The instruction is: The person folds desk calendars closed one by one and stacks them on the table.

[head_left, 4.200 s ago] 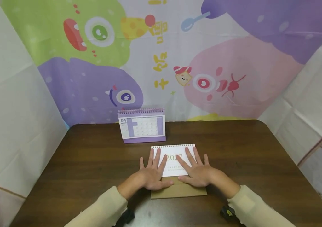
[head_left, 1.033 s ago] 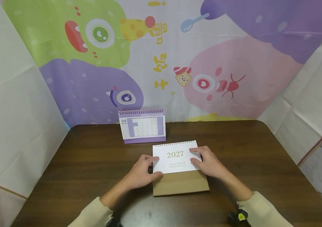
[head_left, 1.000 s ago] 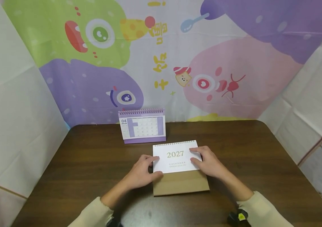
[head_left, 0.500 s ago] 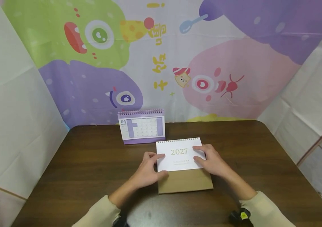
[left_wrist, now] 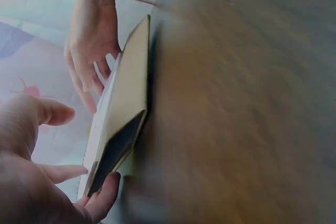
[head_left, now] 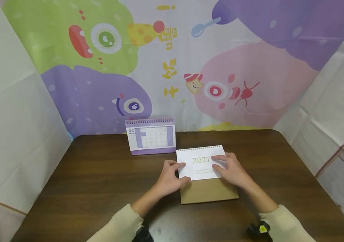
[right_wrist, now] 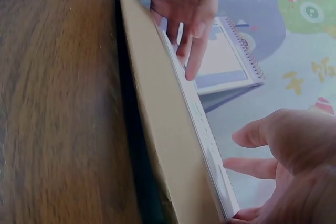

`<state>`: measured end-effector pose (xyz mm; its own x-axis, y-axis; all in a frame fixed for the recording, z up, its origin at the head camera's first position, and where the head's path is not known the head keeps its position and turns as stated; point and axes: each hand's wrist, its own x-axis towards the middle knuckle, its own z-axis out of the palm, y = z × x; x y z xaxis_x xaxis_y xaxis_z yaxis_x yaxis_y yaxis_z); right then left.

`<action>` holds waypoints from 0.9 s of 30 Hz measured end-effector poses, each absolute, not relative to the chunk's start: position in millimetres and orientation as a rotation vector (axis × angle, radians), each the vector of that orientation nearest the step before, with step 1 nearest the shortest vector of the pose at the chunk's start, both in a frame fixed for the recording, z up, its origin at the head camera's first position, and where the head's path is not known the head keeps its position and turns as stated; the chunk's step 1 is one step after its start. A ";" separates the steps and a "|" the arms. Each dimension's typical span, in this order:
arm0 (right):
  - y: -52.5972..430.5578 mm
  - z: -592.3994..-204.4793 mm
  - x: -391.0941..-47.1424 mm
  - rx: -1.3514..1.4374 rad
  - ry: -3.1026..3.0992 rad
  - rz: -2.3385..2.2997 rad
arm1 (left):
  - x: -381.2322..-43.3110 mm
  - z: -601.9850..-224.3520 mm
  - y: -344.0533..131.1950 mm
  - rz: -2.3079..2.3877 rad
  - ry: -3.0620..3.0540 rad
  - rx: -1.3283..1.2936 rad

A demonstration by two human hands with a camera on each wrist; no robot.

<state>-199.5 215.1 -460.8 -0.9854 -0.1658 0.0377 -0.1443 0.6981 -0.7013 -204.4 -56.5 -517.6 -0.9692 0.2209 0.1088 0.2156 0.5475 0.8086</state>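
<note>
A white desk calendar (head_left: 200, 171) printed "2027" leans on a tan cardboard stand, its spiral binding along the top edge. My left hand (head_left: 169, 178) grips its left side, index finger over the page and thumb near the page's lower edge. In the left wrist view, other fingers of that hand (left_wrist: 26, 182) reach under the side of the folded stand (left_wrist: 128, 77). On the opposite side, my right hand (head_left: 234, 171) holds the edge with index finger and thumb over the page; the right wrist view has this hand (right_wrist: 299, 156) alongside the pages.
Behind and to the left stands a purple desk calendar (head_left: 150, 137) showing "04", close to the white one's upper left corner. A dark wooden table (head_left: 99, 188) carries both. Beyond its far edge hangs a cartoon-printed cloth (head_left: 175, 111), with pale sheets at the sides.
Hands that lay spread flat on the white calendar several seconds ago came to hold its two sides. Over the last second both hands have shifted it right and slightly away. The purple calendar stays put.
</note>
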 end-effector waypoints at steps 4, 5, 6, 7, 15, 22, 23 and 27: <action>219.6 -459.7 -200.2 -0.244 2.905 -1.132 | -211.5 -517.4 -46.3 1.447 2.753 0.388; 221.4 -459.7 -200.6 -0.240 2.915 -1.113 | -214.3 -519.4 -43.3 1.445 2.743 0.372; 223.5 -459.9 -200.9 -0.234 2.923 -1.097 | -216.1 -520.1 -40.5 1.447 2.734 0.372; 225.8 -459.7 -201.1 -0.227 2.930 -1.083 | -217.4 -519.8 -37.4 1.440 2.720 0.364; 258.9 -482.2 -219.6 -0.211 2.984 -1.046 | -222.3 -506.6 -14.1 1.440 2.633 0.313; 280.5 -489.6 -227.5 -0.213 3.020 -1.059 | -214.0 -473.4 3.0 1.508 2.545 0.261; 278.6 -480.3 -223.6 -0.206 3.003 -1.062 | -214.3 -472.6 5.6 1.515 2.535 0.251; 276.6 -462.6 -216.2 -0.167 2.984 -1.033 | -216.4 -471.8 15.0 1.522 2.511 0.230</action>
<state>-216.2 276.6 -462.6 -0.9942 -0.0929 0.0533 -0.1060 0.7812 -0.6153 -216.4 15.0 -471.8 -0.9686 0.2330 -0.0863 0.0312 0.4586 0.8881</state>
